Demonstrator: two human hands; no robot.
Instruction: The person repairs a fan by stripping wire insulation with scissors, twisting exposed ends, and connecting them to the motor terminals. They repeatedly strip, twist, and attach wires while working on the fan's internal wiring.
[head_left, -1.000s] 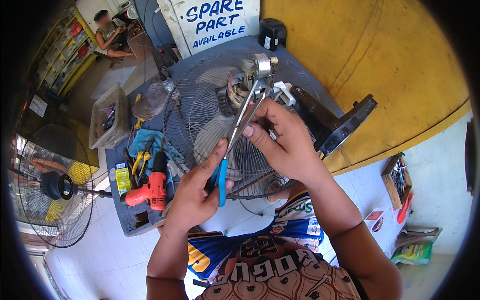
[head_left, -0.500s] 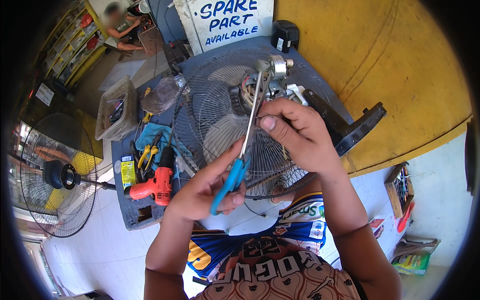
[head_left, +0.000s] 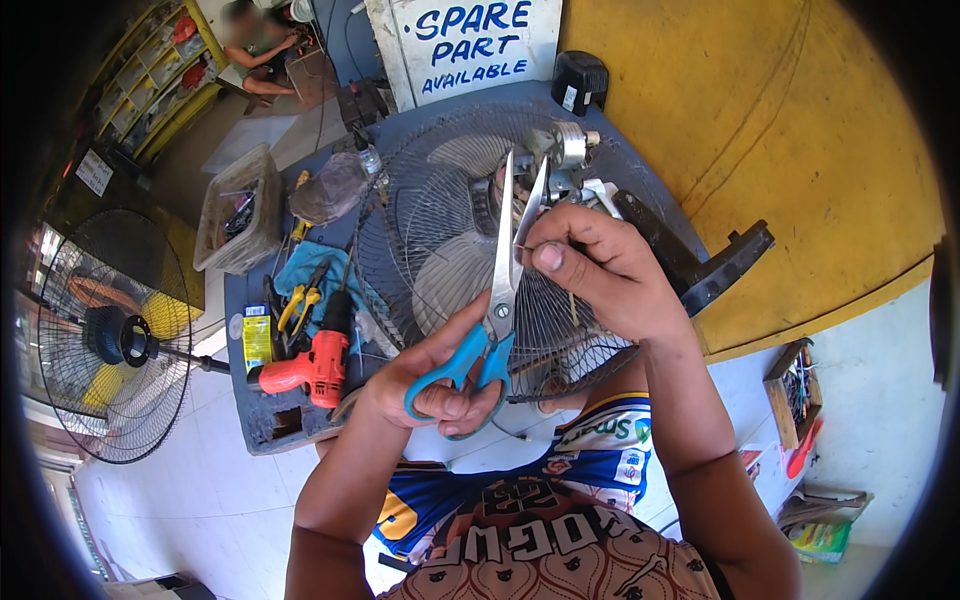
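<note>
My left hand (head_left: 440, 390) grips the teal handles of metal scissors (head_left: 502, 300), whose blades point upward and stand apart. My right hand (head_left: 600, 275) pinches a small, thin strand, probably wire, beside the blades; it is too small to make out clearly. Beneath both hands lies a wire fan guard (head_left: 400, 240) over pale blades (head_left: 450, 285). A silver motor (head_left: 570, 145) with exposed wiring sits at its upper part, partly behind the scissors. A long black plastic fan stand piece (head_left: 720, 260) lies right of my right hand.
The blue-grey table (head_left: 265, 430) holds a red drill (head_left: 310, 370), pliers (head_left: 298, 305), a blue cloth (head_left: 315, 270) and a plastic bin (head_left: 240, 215). A standing fan (head_left: 115, 330) is at left, a seated person (head_left: 260, 55) upper left, a yellow panel (head_left: 800, 150) right, a wooden toolbox (head_left: 790, 390) below it.
The scissor blades have spread apart and the handles have turned to face up in my left hand. The scissors and my right hand have shifted slightly rightward in view.
</note>
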